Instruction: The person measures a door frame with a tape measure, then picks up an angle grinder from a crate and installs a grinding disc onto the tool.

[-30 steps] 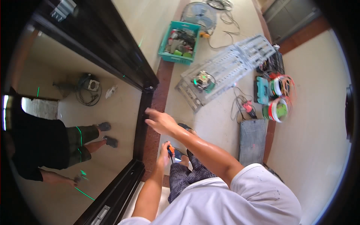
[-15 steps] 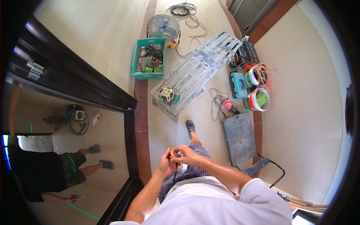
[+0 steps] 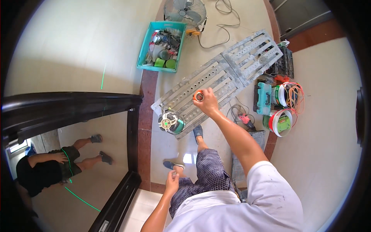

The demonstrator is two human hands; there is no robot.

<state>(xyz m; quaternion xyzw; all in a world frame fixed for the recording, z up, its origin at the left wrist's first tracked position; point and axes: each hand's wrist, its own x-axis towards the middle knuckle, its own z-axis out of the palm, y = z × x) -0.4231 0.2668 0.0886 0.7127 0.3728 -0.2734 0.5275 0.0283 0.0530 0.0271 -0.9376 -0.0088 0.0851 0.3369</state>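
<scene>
Bright daylight, soft short shadows; sharp centre, heavy fisheye bending, black vignette at rim.

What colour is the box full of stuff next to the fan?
The box is teal, a blue-green plastic crate, seen clearly in the head view beside the fan.

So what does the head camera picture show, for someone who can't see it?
Seen from above, a person's right hand holds up a small round roll, while the left hand hangs low by the leg. On the floor lie grey perforated metal panels, a teal crate and a fan.
</scene>
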